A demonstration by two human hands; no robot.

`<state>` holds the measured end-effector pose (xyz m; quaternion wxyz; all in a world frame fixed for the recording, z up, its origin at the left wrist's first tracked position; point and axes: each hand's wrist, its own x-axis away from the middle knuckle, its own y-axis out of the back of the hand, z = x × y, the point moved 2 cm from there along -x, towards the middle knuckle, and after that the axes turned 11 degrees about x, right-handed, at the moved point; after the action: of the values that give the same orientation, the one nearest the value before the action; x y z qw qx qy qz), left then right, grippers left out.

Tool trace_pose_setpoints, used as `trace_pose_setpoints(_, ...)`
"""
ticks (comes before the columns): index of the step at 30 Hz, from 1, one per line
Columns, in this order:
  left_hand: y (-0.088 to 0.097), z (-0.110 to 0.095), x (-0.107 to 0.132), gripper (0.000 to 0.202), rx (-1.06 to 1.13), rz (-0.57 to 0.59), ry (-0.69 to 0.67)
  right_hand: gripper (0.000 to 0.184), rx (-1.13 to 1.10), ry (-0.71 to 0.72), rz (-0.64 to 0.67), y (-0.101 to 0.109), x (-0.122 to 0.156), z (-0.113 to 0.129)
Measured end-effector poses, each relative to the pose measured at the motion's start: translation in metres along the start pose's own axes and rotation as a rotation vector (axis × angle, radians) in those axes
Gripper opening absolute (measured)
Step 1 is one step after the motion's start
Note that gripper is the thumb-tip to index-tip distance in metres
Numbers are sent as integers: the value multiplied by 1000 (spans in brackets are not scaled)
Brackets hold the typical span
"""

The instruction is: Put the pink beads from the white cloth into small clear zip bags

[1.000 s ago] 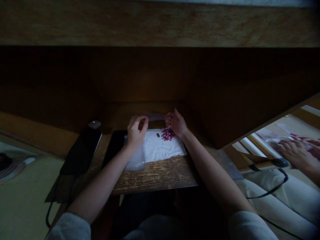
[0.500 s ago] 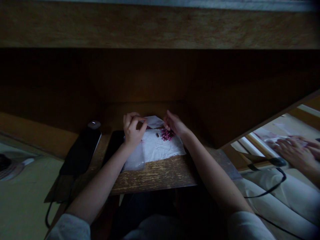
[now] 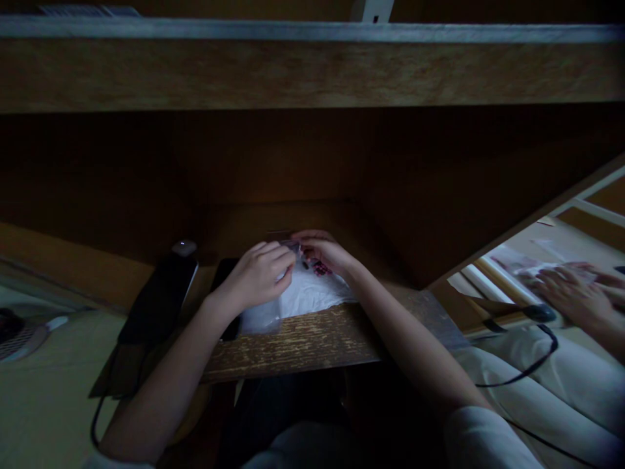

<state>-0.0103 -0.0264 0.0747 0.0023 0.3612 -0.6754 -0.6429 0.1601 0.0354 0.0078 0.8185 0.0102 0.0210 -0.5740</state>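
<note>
My left hand (image 3: 266, 270) is closed, with its thumb and fingers on a small clear plastic bag (image 3: 292, 245). At the bag's other side, my right hand (image 3: 322, 251) pinches its edge, though the fingertips are partly hidden. Below the hands lies a crumpled white sheet (image 3: 315, 296), cloth or paper. A cluster of small pink bead-like pieces (image 3: 321, 268) rests on it, partly behind my right hand. Beside the cluster is a tiny dark piece (image 3: 306, 265). Another clear plastic bag (image 3: 261, 318) lies flat under my left wrist.
A black flat object (image 3: 227, 267) lies under my left forearm. Farther left are a black device with a cable (image 3: 159, 299) and a small rounded object with a light (image 3: 184, 247). A wooden shelf board (image 3: 312, 71) spans above. At right, another person's hands (image 3: 573, 290) work with plastic.
My hands have come closer together around the small bag. My left hand turned its back up, and my right hand moved left. The view tilted slightly upward.
</note>
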Motion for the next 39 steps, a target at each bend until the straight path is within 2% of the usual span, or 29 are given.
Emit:
trace_pose_setpoints(4, -4, -15, 29, 12, -48, 133, 43, 26, 239, 48, 104, -16, 7, 7)
trace_pose_setpoints(10, -17, -28, 67, 10, -31, 158, 163, 27, 497, 263, 262, -42, 13, 7)
trace_pose_setpoints(15, -25, -31, 84, 26, 3, 125, 251, 31, 838, 475, 176, -53, 14, 3)
trace_pose_setpoints(19, -27, -29, 90, 26, 9, 103, 280, 34, 1010, 563, 162, -61, 15, 3)
trace_pose_setpoints(30, -25, -32, 97, 22, -11, 126, 317, 21, 1100, 568, 160, -63, 13, 5)
trace_pose_setpoints(36, -27, -31, 99, 22, -53, 86, 336, 22, 1090, 595, 134, -66, 13, 5)
trace_pose_setpoints(39, -28, -30, 102, 28, -87, 63, 381, 23, 1090, 595, 134, -69, 12, 3)
